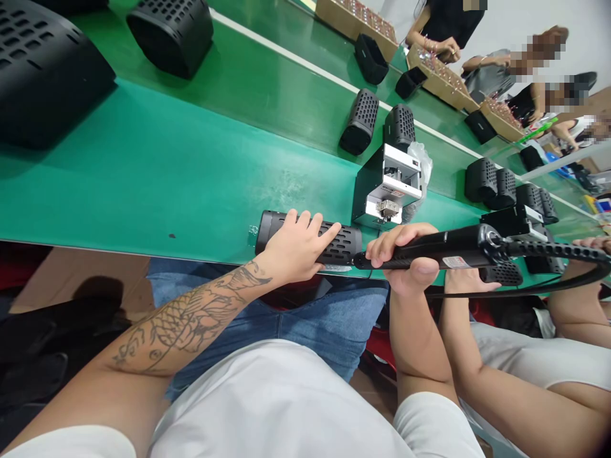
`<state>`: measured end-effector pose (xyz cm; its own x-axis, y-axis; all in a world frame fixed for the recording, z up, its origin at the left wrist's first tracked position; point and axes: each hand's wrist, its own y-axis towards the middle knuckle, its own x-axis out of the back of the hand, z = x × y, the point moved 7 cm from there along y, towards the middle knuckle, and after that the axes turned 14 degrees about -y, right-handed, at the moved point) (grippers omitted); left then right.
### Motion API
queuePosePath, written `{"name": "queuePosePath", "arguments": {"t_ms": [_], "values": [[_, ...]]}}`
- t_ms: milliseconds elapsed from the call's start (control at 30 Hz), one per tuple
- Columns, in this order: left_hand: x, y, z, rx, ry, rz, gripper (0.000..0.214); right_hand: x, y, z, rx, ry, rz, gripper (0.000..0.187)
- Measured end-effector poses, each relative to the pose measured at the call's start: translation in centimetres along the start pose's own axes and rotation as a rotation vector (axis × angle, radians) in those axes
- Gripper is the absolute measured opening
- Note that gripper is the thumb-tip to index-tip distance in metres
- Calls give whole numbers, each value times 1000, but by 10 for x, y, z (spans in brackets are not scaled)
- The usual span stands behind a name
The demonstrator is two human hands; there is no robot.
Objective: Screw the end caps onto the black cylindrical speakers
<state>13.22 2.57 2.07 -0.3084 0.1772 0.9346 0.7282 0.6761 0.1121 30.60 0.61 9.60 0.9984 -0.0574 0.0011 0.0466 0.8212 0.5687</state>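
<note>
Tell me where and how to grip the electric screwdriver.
The electric screwdriver is likely best held around its narrower front barrel, the right hand coming from the near side: it sits nearly level, tip at the perforated housing, cable trailing from the rear.

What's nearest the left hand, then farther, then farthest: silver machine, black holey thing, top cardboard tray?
1. Black holey thing: touching, under the left hand.
2. Silver machine: ahead, to its right.
3. Cardboard tray: far across the green table.
</note>
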Motion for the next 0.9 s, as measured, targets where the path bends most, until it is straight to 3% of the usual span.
{"name": "queuePosePath", "arguments": {"t_ms": [167, 300, 567, 733, 900], "values": [[-1, 0, 0, 21, -9, 15, 97, -4, 3, 2, 88, 87, 91, 40], [-1, 0, -2, 46, 8, 57, 98, -11, 4, 2, 51, 145, 188, 37], [0, 1, -2, 63, -1, 62, 98, -12, 0, 0, 11, 140, 178, 39], [-1, 0, -1, 61, -12, 34, 98, 20, 9, 1, -74, -19, -35, 52], [-9, 0, -9, 116, -24, -14, 96, 80, 58, -8, 124, -356, -563, 49]]}}
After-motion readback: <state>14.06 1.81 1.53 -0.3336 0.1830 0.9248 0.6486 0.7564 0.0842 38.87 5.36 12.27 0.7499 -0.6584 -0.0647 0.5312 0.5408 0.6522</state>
